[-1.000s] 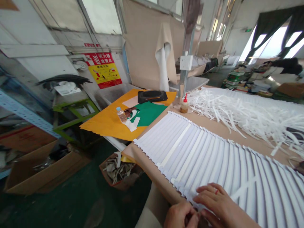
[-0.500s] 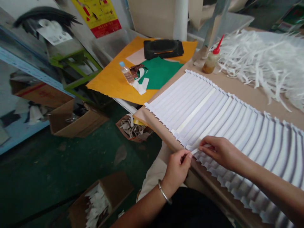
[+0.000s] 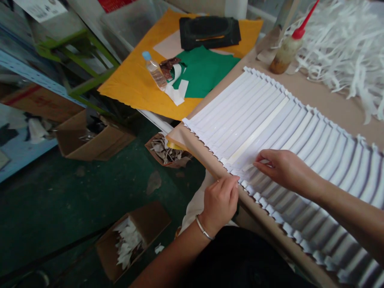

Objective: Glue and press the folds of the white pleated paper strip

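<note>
Head view. The right hand (image 3: 280, 166) is positioned above the near part of a row of white strips (image 3: 300, 130) on the desk (image 3: 322, 96). Its thumb and fingertips are brought together on what appears to be the end of a narrow strip (image 3: 247, 167). The left hand (image 3: 220, 198) is at the desk's near edge, fingertips at the folded strip ends. Its fingers are curled; whether the tips are closed on an end cannot be told.

Governing relation: each strip in the row has its long axis running from the near edge, beside the left hand, away toward the far side and rightward. The narrow strip's visible end lies immediately left of the right fingertips, making the right hand the nearer one; the left hand is just below it, toward the wearer.

A red-tipped bottle (image 3: 283, 56) stands beyond the row, beside a pile of loose white strips (image 3: 345, 52).
</note>
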The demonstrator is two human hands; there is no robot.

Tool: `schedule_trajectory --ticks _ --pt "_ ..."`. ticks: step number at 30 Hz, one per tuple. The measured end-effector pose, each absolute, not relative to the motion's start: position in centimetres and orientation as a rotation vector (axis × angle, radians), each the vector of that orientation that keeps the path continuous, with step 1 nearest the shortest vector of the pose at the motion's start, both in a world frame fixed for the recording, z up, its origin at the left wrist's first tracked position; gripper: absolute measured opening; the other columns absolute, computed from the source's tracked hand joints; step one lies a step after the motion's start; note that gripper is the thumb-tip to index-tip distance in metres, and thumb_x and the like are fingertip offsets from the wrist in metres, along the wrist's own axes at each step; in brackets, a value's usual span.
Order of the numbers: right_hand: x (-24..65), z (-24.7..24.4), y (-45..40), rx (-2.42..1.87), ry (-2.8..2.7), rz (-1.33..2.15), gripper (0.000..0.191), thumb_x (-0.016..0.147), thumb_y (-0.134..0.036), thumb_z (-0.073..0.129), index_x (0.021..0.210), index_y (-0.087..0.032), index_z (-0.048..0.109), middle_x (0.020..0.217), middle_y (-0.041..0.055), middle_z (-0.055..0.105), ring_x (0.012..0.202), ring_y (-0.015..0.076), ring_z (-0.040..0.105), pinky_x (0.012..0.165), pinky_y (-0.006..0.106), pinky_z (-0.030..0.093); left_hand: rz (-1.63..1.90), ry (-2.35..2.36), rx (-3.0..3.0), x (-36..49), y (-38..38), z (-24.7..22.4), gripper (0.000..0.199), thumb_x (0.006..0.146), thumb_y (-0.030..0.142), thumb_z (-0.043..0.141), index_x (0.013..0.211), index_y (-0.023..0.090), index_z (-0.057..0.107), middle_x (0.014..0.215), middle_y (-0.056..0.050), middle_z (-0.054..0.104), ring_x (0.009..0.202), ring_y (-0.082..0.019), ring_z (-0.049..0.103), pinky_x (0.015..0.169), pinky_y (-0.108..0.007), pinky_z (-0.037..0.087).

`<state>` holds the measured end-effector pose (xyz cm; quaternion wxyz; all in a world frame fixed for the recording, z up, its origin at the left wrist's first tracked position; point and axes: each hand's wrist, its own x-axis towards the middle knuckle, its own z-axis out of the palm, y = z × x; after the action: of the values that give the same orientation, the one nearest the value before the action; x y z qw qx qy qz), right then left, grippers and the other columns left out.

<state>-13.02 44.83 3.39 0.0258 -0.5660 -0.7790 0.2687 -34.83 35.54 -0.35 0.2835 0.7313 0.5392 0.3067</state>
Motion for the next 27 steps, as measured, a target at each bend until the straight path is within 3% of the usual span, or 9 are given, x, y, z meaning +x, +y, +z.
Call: schedule_trajectory --ticks 7,12,17,27 --pt "-13.4 3.4 45.1 -1.752 -2.442 0.789 0.024 0.092 -0.040 0.055 0.087 -0.022 0.068 0.077 0.0038 0.073 0.069 0.0193 0.066 0.064 0.030 0.042 0.518 1.489 2.351 -34.2 36.3 -0.2 0.036 0.102 0.017 0.043 0.133 0.021 0.061 0.088 -0.004 0.069 0.077 -0.020 0.065 0.070 -0.033 0.054" --pt "-13.5 3.3 45.0 -1.709 -2.464 0.829 0.024 0.094 -0.039 0.053 0.089 -0.021 0.068 0.081 0.0059 0.074 0.073 0.0204 0.068 0.066 0.031 0.044 0.419 1.560 2.396 -33.7 36.5 0.1 0.039 0.099 0.015 0.048 0.136 0.021 0.060 0.089 -0.003 0.066 0.077 -0.019 0.064 0.068 -0.034 0.053" --pt "-10.1 4.5 47.8 -1.608 -2.502 0.801 0.021 0.094 -0.038 0.055 0.088 -0.024 0.069 0.085 0.0041 0.074 0.072 0.0183 0.066 0.066 0.030 0.043 0.408 1.572 2.391 -33.6 36.5 0.2 0.037 0.098 0.014 0.050 0.133 0.020 0.061 0.088 -0.003 0.067 0.077 -0.020 0.064 0.069 -0.035 0.053" --pt "-2.5 4.6 56.3 -1.920 -2.375 0.514 0.023 0.088 -0.043 0.063 0.084 -0.021 0.069 0.079 0.0050 0.072 0.073 0.0202 0.065 0.067 0.031 0.043 0.543 1.557 2.396 -33.7 36.6 -0.4 0.036 0.099 0.012 0.048 0.131 0.019 0.062 0.085 -0.004 0.068 0.074 -0.019 0.065 0.067 -0.034 0.051"
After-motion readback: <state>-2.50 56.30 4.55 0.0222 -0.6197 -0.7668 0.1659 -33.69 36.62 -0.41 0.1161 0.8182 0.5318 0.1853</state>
